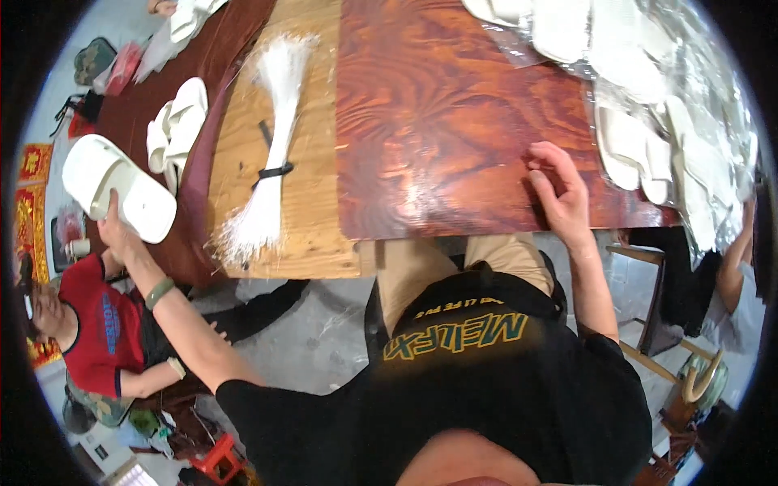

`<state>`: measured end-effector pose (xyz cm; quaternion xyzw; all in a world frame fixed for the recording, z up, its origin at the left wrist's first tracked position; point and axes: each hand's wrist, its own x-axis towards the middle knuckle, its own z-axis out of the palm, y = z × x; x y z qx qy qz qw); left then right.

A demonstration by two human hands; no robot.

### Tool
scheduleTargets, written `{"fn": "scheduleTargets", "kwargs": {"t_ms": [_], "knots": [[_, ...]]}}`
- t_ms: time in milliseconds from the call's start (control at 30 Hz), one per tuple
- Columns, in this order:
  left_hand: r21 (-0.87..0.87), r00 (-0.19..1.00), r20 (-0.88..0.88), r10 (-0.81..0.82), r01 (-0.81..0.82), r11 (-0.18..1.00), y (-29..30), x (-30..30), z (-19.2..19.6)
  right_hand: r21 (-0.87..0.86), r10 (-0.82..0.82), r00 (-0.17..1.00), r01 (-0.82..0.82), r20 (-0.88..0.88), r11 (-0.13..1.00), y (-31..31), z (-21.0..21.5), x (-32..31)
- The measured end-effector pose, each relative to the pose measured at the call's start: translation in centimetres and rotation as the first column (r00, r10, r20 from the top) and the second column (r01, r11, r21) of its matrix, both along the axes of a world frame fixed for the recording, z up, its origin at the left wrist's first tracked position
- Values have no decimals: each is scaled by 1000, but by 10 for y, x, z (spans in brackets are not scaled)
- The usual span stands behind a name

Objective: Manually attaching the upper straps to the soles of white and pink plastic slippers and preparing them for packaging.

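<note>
Far to the left, my left hand (119,233) grips a white slipper (151,212), its fingers reaching in under the strap. A pair of white slippers (180,125) lies on the dark red-brown table surface just beyond it. My right hand (565,194) is over the right part of the glossy reddish wood board (454,121), fingers loosely bent and apart, with nothing in it. Beside that hand are several white slippers (628,150) in clear plastic wrapping. A bundle of thin white strands (279,146), bound with a black tie, lies on the pale plywood between my hands.
A person in a red shirt (101,324) sits at the left, close to the held slipper. Another person's arm (736,259) shows at the right edge. Wrapped slippers (559,28) pile up along the far right. A wooden chair (648,300) stands right of me, and a red stool (219,460) lower left.
</note>
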<state>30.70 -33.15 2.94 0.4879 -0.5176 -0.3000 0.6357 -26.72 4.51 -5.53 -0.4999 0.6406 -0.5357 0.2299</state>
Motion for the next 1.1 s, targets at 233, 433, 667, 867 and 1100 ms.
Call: {"fn": "scheduleTargets", "kwargs": {"t_ms": [233, 433, 667, 867, 1100], "knots": [[405, 547, 812, -202, -281, 870, -52, 159, -59, 11, 29, 997, -30, 72, 1000, -7, -5, 3], [-171, 213, 935, 285, -432, 886, -2, 16, -121, 84, 22, 998, -17, -58, 996, -7, 4, 10], [112, 594, 800, -84, -10, 994, 59, -147, -75, 40, 42, 959, -32, -280, 999, -5, 5, 8], [-106, 145, 975, 168, -358, 928, 28, -152, -131, 21, 51, 953, -47, -299, 999, -3, 9, 14], [145, 950, 87, -300, 286, 947, 81, -224, -102, -6, -10, 926, 9, -378, 1000, 13, -4, -12]]}}
